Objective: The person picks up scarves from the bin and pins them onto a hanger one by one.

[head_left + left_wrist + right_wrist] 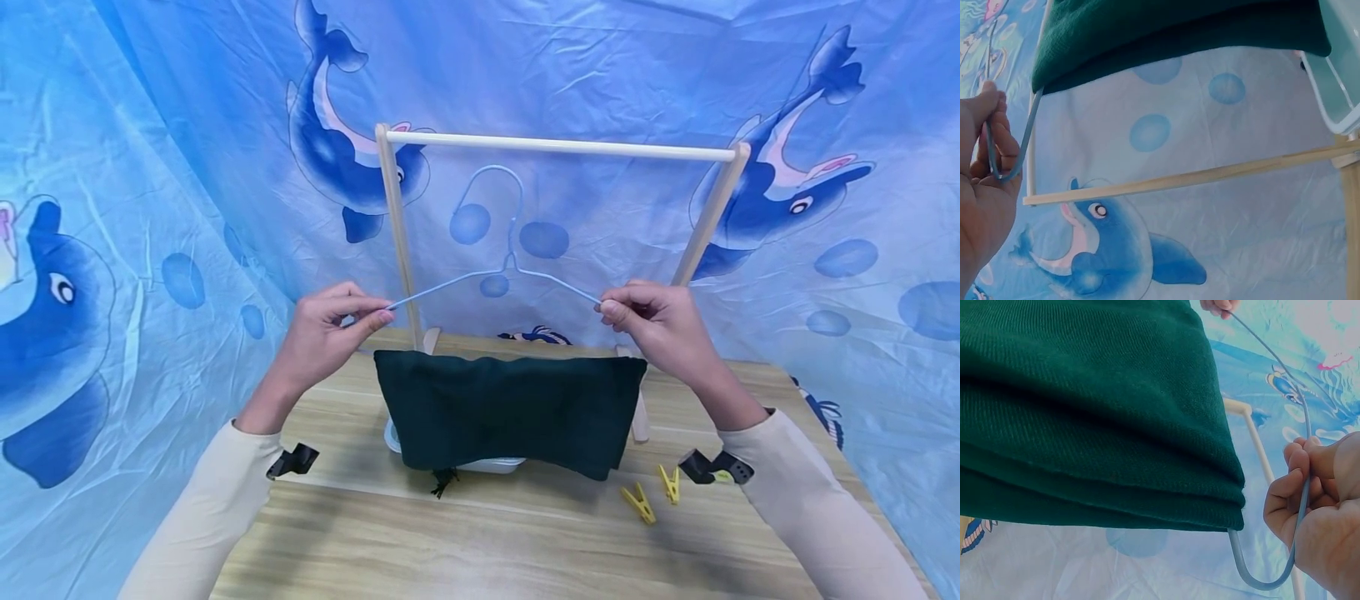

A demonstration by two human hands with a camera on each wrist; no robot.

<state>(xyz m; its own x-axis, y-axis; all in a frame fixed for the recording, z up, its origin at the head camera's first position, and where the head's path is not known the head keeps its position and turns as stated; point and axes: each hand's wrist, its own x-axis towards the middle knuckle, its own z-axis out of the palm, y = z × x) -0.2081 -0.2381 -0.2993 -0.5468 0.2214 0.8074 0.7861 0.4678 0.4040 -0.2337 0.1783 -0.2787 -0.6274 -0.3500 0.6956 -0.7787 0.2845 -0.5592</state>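
A thin blue wire hanger [510, 265] is held up in front of the wooden rack. My left hand [330, 325] pinches its left shoulder between thumb and fingers. On the other side, my right hand [660, 325] grips the right shoulder the same way. A dark green folded cloth [510, 412] hangs over the hanger's lower bar, which the cloth hides along most of its length. In the right wrist view the cloth [1097, 437] shows several layers, and the hanger's curved end [1263, 584] comes out beside its edge.
The wooden rack [555, 145] stands behind the hanger, its top rail above the hook. Partly hidden under the cloth, a pale plastic basin [498, 466] sits on the wooden table [420, 550]. Two yellow clothespins [639, 503] lie at the right. A dolphin-print sheet [600, 75] surrounds the table.
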